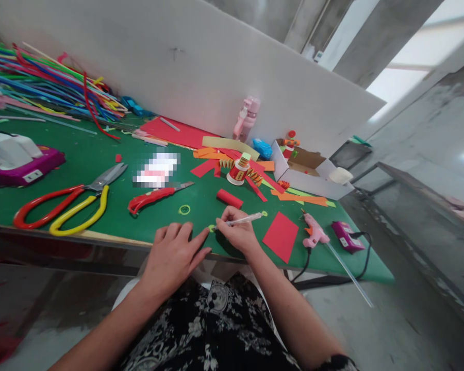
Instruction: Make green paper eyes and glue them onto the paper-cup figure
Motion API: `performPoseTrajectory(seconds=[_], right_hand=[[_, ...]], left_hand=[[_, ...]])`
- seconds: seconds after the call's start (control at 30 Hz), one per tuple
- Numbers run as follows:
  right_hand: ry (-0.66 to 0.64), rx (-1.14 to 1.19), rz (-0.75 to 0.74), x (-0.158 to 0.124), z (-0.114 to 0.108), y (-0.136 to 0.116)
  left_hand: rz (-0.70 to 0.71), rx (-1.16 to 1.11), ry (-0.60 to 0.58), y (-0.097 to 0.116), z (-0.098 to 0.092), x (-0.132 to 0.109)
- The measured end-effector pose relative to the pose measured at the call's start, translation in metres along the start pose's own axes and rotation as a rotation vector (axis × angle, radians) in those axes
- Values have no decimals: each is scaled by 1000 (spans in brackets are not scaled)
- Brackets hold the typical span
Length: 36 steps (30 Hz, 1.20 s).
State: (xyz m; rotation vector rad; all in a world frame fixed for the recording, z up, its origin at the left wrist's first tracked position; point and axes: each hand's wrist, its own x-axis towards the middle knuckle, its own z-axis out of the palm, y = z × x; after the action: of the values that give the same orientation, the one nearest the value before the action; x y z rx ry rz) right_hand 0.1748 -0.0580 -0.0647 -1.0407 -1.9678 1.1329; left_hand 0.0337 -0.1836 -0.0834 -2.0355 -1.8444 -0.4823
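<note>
A slim clear pen (244, 219) is pinched in my right hand (234, 231), its tip on a small yellow-green paper piece (211, 228) near the table's front edge. My left hand (177, 252) lies with fingers spread, and the index fingertip presses beside that piece. Just beyond my hands are a green ring (184, 209) and a red paper roll (229, 198). Red paper (281, 237) lies flat to the right. Farther back stands a small red and white paper figure (238, 170) with folded orange strips around it.
Red-and-yellow-handled scissors (96, 193) and a red utility knife (154, 197) lie left. At right are a pink glue gun (315, 232), a purple power strip (348, 237) and a white box (313, 175). Coloured pipe cleaners (50, 85) pile up back left; a pink bottle (247, 118) stands behind.
</note>
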Motion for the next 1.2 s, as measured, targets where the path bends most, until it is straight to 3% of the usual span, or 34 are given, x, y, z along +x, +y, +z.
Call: performPoseTrajectory(seconds=[1.2], right_hand=[[-2, 14, -6, 1, -1, 1]], left_hand=[[2, 10, 1, 0, 0, 0]])
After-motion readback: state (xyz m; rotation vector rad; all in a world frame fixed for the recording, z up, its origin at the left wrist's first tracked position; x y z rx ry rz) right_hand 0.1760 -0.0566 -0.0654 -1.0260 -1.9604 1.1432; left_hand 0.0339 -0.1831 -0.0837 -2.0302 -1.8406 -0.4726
